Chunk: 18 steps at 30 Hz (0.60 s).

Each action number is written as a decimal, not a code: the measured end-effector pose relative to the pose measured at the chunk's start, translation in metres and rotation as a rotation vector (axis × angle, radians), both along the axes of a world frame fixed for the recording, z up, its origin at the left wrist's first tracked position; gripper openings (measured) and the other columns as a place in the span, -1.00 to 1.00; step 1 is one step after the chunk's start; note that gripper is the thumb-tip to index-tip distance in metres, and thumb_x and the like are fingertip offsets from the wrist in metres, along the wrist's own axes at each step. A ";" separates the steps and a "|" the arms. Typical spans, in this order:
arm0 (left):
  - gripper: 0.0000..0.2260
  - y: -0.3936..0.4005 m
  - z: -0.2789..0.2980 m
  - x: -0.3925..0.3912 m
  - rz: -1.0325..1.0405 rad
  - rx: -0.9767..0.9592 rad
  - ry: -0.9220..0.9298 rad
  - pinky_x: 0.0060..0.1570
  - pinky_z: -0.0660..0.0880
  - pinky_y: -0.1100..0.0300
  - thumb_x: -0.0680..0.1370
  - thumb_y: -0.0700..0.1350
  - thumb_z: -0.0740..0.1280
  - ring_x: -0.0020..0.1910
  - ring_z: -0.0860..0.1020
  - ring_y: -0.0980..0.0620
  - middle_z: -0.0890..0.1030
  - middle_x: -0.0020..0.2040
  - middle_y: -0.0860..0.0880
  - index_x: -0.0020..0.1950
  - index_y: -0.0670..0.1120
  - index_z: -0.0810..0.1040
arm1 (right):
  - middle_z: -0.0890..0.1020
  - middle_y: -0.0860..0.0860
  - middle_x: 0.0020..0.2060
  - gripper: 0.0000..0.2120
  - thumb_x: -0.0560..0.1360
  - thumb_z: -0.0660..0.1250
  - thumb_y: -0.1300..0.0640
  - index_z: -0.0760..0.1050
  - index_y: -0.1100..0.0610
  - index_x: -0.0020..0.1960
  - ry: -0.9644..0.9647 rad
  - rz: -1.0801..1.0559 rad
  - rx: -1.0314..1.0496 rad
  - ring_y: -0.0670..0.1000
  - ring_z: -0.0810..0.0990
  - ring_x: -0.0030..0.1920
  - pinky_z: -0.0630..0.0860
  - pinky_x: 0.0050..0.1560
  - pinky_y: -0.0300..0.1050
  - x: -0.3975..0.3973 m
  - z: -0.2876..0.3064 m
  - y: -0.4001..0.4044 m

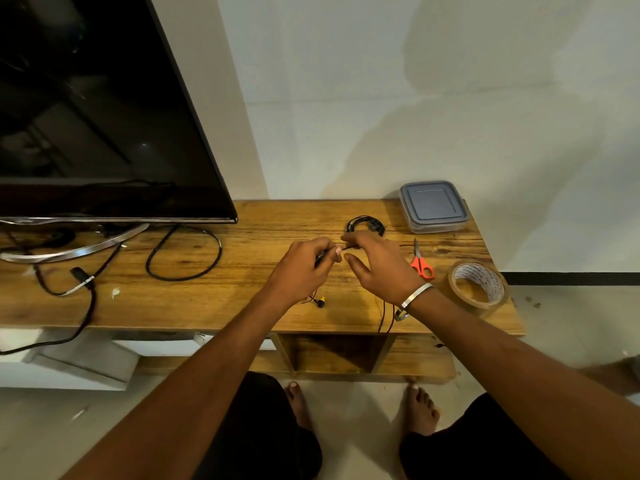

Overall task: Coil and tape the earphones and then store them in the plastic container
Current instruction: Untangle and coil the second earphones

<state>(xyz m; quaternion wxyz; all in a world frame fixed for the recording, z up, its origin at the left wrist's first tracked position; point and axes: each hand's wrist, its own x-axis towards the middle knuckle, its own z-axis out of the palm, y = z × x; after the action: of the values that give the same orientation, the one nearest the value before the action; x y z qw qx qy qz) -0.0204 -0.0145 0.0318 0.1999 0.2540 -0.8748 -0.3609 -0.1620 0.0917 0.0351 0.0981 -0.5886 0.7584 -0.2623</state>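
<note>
My left hand (pixel 304 268) and my right hand (pixel 377 265) meet over the middle of the wooden table (pixel 242 289), and both pinch a thin black earphone cable between them. An earbud with a yellow tip (pixel 320 301) lies on the table below my left hand. Two strands of the cable (pixel 386 317) hang over the table's front edge under my right wrist. A second, coiled black earphone set (pixel 365 224) lies just behind my hands. The plastic container (pixel 433 206), with its grey lid on, stands at the back right corner.
Red-handled scissors (pixel 420 261) lie right of my right hand. A roll of brown tape (pixel 478 285) sits near the right front corner. A large dark TV (pixel 97 109) on a metal stand fills the left, with black power cables (pixel 183 254) looped beside it.
</note>
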 end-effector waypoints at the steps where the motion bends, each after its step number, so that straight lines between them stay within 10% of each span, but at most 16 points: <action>1: -0.81 0.001 0.000 -0.001 -0.004 -0.004 -0.002 -0.32 0.43 0.08 0.63 0.01 0.24 -0.40 0.46 0.08 0.58 -0.32 -0.01 -0.08 0.01 0.59 | 0.58 -0.07 0.11 -0.77 0.57 0.20 0.06 0.46 0.01 0.21 0.049 0.017 0.010 -0.03 0.51 0.17 0.34 0.20 0.04 0.002 0.001 -0.001; 6: -0.81 0.000 0.000 0.000 0.004 -0.003 -0.001 -0.29 0.48 -0.03 0.62 0.03 0.24 -0.36 0.49 -0.08 0.58 -0.32 -0.08 -0.10 0.04 0.58 | 0.50 -0.16 -0.22 -0.79 0.61 0.13 0.06 0.55 0.02 0.01 0.126 -0.011 -0.007 0.00 0.57 -0.08 0.23 0.06 -0.03 0.003 0.006 -0.001; 18: -0.87 0.001 -0.003 0.001 0.036 0.025 0.004 -0.40 0.37 0.12 0.59 0.05 0.29 -0.43 0.48 0.07 0.56 -0.36 0.02 -0.01 0.02 0.57 | 0.65 -0.06 -0.06 -0.80 0.60 0.17 0.07 0.56 0.01 0.09 0.164 -0.132 -0.053 0.01 0.59 -0.03 0.26 0.10 0.02 -0.004 0.003 0.005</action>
<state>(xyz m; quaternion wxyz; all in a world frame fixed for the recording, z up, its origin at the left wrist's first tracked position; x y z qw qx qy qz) -0.0189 -0.0138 0.0287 0.2049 0.2713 -0.8651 -0.3688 -0.1658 0.0965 0.0377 0.0026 -0.5592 0.7938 -0.2392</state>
